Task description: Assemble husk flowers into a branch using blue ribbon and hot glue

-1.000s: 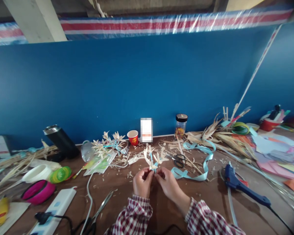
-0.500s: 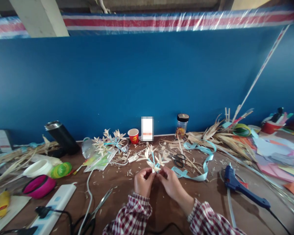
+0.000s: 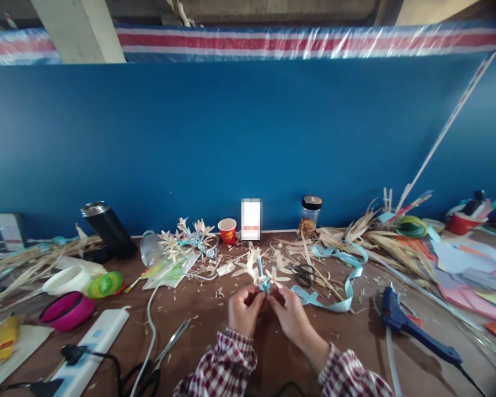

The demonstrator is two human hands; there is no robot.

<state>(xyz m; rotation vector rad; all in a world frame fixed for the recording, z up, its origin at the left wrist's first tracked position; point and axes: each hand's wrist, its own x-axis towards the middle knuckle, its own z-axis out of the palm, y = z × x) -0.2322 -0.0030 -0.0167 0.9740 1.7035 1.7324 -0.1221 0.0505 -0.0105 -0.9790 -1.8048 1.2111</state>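
Note:
A small spray of pale husk flowers (image 3: 254, 267) on light-blue wrapped stems stands upright between my hands. My left hand (image 3: 244, 310) pinches the bottom of the stems between thumb and fingers. From the other side, my right hand (image 3: 288, 313) pinches the same stem base, its fingertips touching or almost touching the left ones. The very end of the stems is hidden behind the fingers. Beyond the right hand a light-blue ribbon (image 3: 347, 295) lies in loops, with small black-handled scissors (image 3: 304, 274) beside it. A finished-looking bunch of similar flowers (image 3: 188, 238) lies farther back left.
A blue glue gun (image 3: 417, 331) lies at the right, large scissors (image 3: 165, 350) and a power strip (image 3: 93, 353) at the left. Along the back stand a red paper cup (image 3: 227, 231), a lidded jar (image 3: 311, 218) and a black flask (image 3: 109, 231). Dried husks (image 3: 355, 251) and scraps litter the table.
The flower spray has turned between my fingers, so its blossoms face differently and more blue stem shows. Both hands stay pinched at its base. The whole view has shifted slightly.

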